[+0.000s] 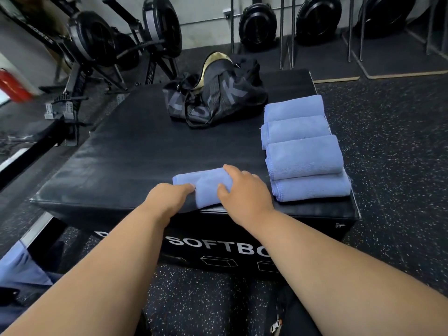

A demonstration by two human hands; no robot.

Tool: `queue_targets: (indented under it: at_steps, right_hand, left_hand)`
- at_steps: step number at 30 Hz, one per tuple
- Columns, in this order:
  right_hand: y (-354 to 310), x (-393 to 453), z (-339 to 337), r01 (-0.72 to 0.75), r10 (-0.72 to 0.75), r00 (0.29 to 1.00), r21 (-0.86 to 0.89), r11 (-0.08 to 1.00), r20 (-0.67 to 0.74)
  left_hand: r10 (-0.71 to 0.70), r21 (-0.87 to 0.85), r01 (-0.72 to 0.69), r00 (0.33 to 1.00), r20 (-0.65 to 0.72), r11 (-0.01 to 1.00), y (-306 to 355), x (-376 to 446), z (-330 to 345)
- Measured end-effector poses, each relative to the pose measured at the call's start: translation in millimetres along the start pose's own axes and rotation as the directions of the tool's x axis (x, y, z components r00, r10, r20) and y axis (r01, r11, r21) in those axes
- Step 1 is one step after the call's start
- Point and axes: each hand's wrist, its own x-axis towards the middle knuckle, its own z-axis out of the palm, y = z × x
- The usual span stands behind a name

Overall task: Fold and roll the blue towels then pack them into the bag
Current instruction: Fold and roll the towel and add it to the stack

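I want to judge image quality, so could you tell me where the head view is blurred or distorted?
Head view: the towel under both hands and the bag are fairly sharp; the red object at the left edge is smeared; the wide lens bows the box edges; lighting is even, with no strong glare.

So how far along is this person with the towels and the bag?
About midway. Done: four rolled blue towels lie in a row along the right edge of the black soft box. In hand: the left hand and right hand are curled on a fifth towel, partly rolled. Left: finishing that roll and packing; no towel shows in the black bag, though its inside is hidden.
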Motion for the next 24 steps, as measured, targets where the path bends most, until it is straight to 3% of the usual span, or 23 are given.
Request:
queue_targets:
  at_steps: [3, 6, 9, 14, 17, 19, 22, 24]
  right_hand:
    - [-2.6, -2.4, -1.6, 0.04, -0.039, 0.999, -0.077, 0.996, 0.017]
    - [-1.2, -4.6, -2.6, 0.076, -0.073, 0.996, -0.086, 0.993, 0.043]
    - [0.8, -6.0, -4.0, 0.092, -0.089, 0.995, -0.066, 0.994, 0.048]
    - [7.6, -6.8, -8.6, 0.072, -0.076, 0.996, 0.09, 0.993, 0.042]
    - [8.0, -11.5, -20.4, 0.038, -0.047, 0.999, 0.292, 0.956, 0.023]
    - [7.3, -11.6, -29.9, -0.054, 0.032, 0.998, 0.506, 0.861, 0.052]
    - [8.6, -8.9, -45.9, -0.17, 0.143, 0.984, 0.774, 0.609, 0.104]
    - [12.1, -9.2, -56.0, -0.179, 0.125, 0.982, 0.886, 0.428, 0.139]
  left_hand:
    - [-0.037, -0.164, 0.032, 0.999, -0.028, 0.986, -6.2, -7.4, -0.2]
    - [-0.044, -0.403, 0.058, 0.998, 0.045, 0.913, -12.7, -13.7, -1.3]
    - [-0.016, -0.503, 0.058, 0.996, 0.086, 0.862, -13.5, -17.3, -1.6]
    - [0.112, -0.544, -0.042, 0.989, 0.097, 0.838, -0.7, -26.1, -7.4]
    - [0.199, -0.57, -0.106, 0.975, 0.103, 0.815, 12.6, -33.2, -16.0]
    - [0.24, -0.623, -0.125, 0.965, 0.103, 0.772, 23.0, -38.0, -20.7]
    - [0.314, -0.682, -0.132, 0.938, 0.15, 0.719, 40.4, -48.0, -22.5]
    - [0.347, -0.686, -0.132, 0.92, 0.184, 0.715, 49.7, -51.8, -19.3]
